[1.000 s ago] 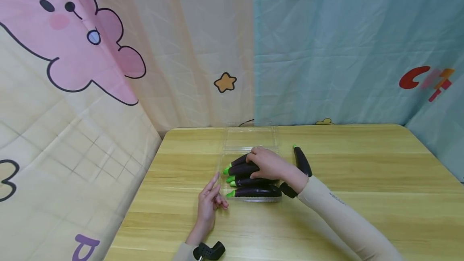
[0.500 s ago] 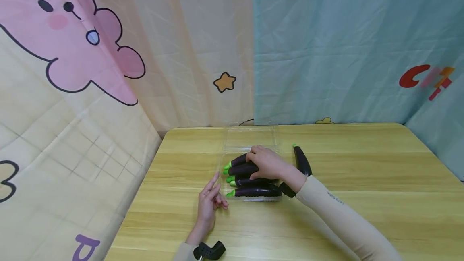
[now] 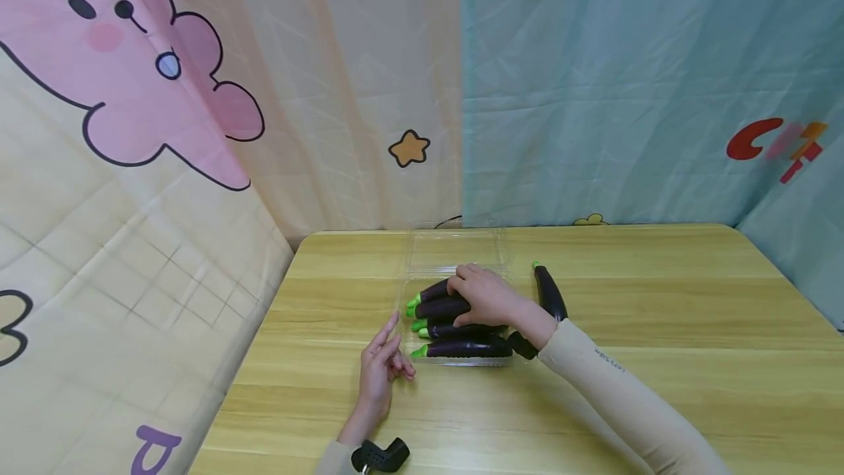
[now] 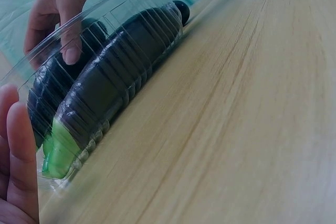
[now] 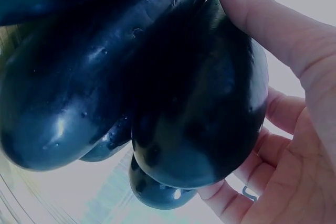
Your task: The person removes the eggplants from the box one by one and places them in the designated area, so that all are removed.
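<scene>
Several dark purple eggplants (image 3: 464,347) with green stem ends lie side by side in a clear plastic box (image 4: 113,19). My right hand (image 3: 491,299) reaches over the box and grips one of them, an eggplant (image 5: 205,108) near the back of the row. In the right wrist view the thumb lies along one side of it and the fingers curl around the other. My left hand (image 3: 379,372) is at the box's left side, index finger extended along the edge; whether it touches the plastic I cannot tell.
The box's clear lid (image 3: 456,249) is folded back behind it. One more eggplant (image 3: 550,292) lies outside, right of the box on the wooden table (image 3: 633,387). A printed curtain (image 3: 560,108) hangs behind the table.
</scene>
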A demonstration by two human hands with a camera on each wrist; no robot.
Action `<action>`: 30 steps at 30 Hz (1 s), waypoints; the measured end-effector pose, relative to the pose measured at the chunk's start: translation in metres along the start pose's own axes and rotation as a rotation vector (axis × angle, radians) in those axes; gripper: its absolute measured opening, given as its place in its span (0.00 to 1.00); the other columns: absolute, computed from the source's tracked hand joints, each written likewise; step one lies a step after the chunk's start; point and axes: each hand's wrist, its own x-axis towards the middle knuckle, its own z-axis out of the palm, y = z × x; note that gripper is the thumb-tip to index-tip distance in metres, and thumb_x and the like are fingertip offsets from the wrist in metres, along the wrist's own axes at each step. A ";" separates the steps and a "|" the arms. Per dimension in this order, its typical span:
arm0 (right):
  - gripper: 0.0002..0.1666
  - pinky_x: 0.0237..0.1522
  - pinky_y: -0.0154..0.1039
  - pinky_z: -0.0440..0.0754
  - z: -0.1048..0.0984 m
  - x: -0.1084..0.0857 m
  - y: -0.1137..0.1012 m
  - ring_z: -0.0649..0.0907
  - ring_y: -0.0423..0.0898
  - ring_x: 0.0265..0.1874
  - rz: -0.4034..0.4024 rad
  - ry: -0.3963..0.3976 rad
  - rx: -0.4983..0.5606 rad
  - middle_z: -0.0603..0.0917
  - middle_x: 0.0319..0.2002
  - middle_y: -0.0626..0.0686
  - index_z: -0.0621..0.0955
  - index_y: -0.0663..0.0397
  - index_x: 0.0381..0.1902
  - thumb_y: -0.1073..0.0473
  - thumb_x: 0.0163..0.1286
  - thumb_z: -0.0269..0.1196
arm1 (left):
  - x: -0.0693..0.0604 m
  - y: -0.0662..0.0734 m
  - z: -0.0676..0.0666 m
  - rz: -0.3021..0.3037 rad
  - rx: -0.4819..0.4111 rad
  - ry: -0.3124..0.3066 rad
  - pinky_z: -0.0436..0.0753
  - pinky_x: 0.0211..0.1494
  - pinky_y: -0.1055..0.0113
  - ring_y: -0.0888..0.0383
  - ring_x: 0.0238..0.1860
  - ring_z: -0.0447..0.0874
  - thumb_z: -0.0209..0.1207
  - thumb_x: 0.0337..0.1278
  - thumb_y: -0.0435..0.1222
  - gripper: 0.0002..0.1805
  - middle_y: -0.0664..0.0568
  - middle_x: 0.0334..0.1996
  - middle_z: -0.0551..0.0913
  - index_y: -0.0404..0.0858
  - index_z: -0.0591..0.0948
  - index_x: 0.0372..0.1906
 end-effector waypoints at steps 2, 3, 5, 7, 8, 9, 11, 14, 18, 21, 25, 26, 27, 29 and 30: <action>0.27 0.38 0.46 0.76 0.000 0.000 0.000 0.73 0.48 0.35 -0.002 0.002 0.003 0.71 0.35 0.49 0.76 0.54 0.38 0.45 0.48 0.75 | 0.000 0.000 0.000 0.001 0.001 -0.002 0.80 0.22 0.69 0.60 0.15 0.79 0.47 0.70 0.34 0.27 0.54 0.10 0.68 0.35 0.61 0.71; 0.27 0.38 0.46 0.76 0.000 0.000 0.000 0.73 0.48 0.35 -0.002 0.003 0.002 0.71 0.35 0.50 0.76 0.54 0.38 0.45 0.48 0.75 | 0.000 0.000 0.000 0.001 0.002 -0.002 0.80 0.22 0.69 0.60 0.15 0.79 0.46 0.70 0.34 0.27 0.54 0.10 0.68 0.35 0.61 0.71; 0.27 0.38 0.46 0.76 0.000 0.000 0.000 0.73 0.48 0.36 -0.005 0.005 -0.001 0.71 0.35 0.50 0.76 0.54 0.38 0.45 0.49 0.75 | 0.000 0.001 0.000 0.001 0.001 -0.002 0.80 0.22 0.69 0.60 0.15 0.79 0.46 0.70 0.34 0.27 0.54 0.11 0.68 0.34 0.61 0.71; 0.27 0.38 0.46 0.76 0.000 0.000 0.000 0.73 0.49 0.36 -0.011 0.005 -0.005 0.71 0.36 0.50 0.76 0.54 0.38 0.45 0.49 0.75 | 0.000 0.001 0.000 0.000 0.001 0.000 0.80 0.22 0.70 0.60 0.15 0.79 0.46 0.70 0.34 0.27 0.54 0.10 0.68 0.34 0.60 0.71; 0.27 0.38 0.46 0.76 0.000 0.000 0.000 0.73 0.49 0.36 -0.013 0.004 -0.006 0.71 0.36 0.50 0.76 0.54 0.38 0.44 0.49 0.75 | 0.000 0.001 0.000 -0.001 0.000 0.001 0.80 0.22 0.70 0.60 0.15 0.79 0.46 0.70 0.34 0.27 0.54 0.10 0.68 0.34 0.61 0.71; 0.27 0.38 0.46 0.76 -0.001 0.000 0.000 0.73 0.49 0.36 -0.015 0.004 -0.008 0.72 0.36 0.50 0.76 0.54 0.38 0.44 0.49 0.75 | 0.000 0.001 0.000 -0.002 -0.001 0.002 0.80 0.22 0.70 0.60 0.15 0.78 0.46 0.70 0.34 0.27 0.54 0.10 0.68 0.34 0.61 0.71; 0.27 0.39 0.46 0.76 -0.001 0.000 0.000 0.73 0.49 0.36 -0.017 0.003 -0.007 0.71 0.35 0.50 0.76 0.54 0.38 0.44 0.50 0.74 | 0.000 0.001 0.000 -0.003 -0.003 0.003 0.80 0.21 0.69 0.60 0.15 0.78 0.46 0.70 0.34 0.27 0.54 0.10 0.68 0.34 0.61 0.71; 0.26 0.39 0.47 0.75 0.000 0.000 0.000 0.73 0.49 0.36 -0.014 0.008 -0.001 0.71 0.35 0.50 0.76 0.54 0.38 0.44 0.51 0.74 | 0.000 0.001 0.000 -0.002 -0.004 0.000 0.80 0.21 0.69 0.60 0.15 0.78 0.46 0.70 0.34 0.27 0.54 0.10 0.68 0.35 0.61 0.71; 0.25 0.38 0.46 0.75 0.001 0.000 0.001 0.73 0.48 0.35 -0.009 0.014 0.015 0.72 0.35 0.49 0.76 0.54 0.37 0.44 0.52 0.73 | 0.000 0.000 0.000 0.002 -0.007 -0.005 0.80 0.22 0.69 0.60 0.15 0.79 0.46 0.70 0.34 0.27 0.54 0.11 0.68 0.35 0.60 0.71; 0.25 0.38 0.46 0.75 0.002 0.000 0.002 0.73 0.48 0.35 -0.007 0.015 0.021 0.71 0.35 0.49 0.76 0.53 0.37 0.44 0.52 0.73 | 0.000 0.001 0.000 0.005 -0.009 -0.006 0.80 0.22 0.69 0.60 0.15 0.79 0.46 0.70 0.34 0.27 0.54 0.11 0.69 0.35 0.60 0.71; 0.25 0.38 0.46 0.75 0.001 0.000 0.003 0.73 0.48 0.35 -0.004 0.016 0.028 0.71 0.35 0.49 0.76 0.53 0.37 0.44 0.51 0.73 | 0.000 0.000 0.000 0.006 -0.004 -0.007 0.80 0.22 0.70 0.60 0.15 0.79 0.46 0.70 0.34 0.27 0.54 0.10 0.69 0.34 0.60 0.71; 0.25 0.38 0.46 0.76 0.001 0.000 0.003 0.73 0.48 0.35 -0.005 0.016 0.031 0.72 0.35 0.49 0.76 0.53 0.37 0.44 0.51 0.73 | 0.000 0.001 0.000 0.006 -0.004 -0.007 0.80 0.21 0.69 0.60 0.15 0.79 0.46 0.70 0.34 0.27 0.53 0.10 0.69 0.34 0.60 0.71; 0.25 0.38 0.46 0.76 0.001 0.000 0.003 0.73 0.48 0.35 -0.005 0.016 0.034 0.72 0.35 0.49 0.76 0.53 0.37 0.44 0.51 0.73 | 0.000 0.001 0.000 0.005 -0.002 -0.007 0.80 0.21 0.70 0.60 0.15 0.79 0.46 0.70 0.34 0.27 0.54 0.10 0.69 0.34 0.60 0.71; 0.25 0.39 0.46 0.76 0.000 0.000 0.003 0.73 0.48 0.35 -0.004 0.012 0.040 0.72 0.36 0.49 0.77 0.53 0.37 0.44 0.52 0.73 | 0.000 0.001 0.000 0.004 0.000 -0.008 0.80 0.21 0.70 0.60 0.15 0.79 0.46 0.70 0.34 0.27 0.54 0.10 0.69 0.34 0.60 0.71; 0.25 0.39 0.46 0.76 0.000 -0.001 0.003 0.74 0.48 0.36 -0.002 0.010 0.044 0.72 0.36 0.49 0.77 0.54 0.38 0.44 0.52 0.73 | 0.000 0.001 0.000 0.003 0.000 -0.007 0.80 0.21 0.70 0.60 0.15 0.79 0.46 0.70 0.34 0.27 0.54 0.10 0.69 0.34 0.60 0.71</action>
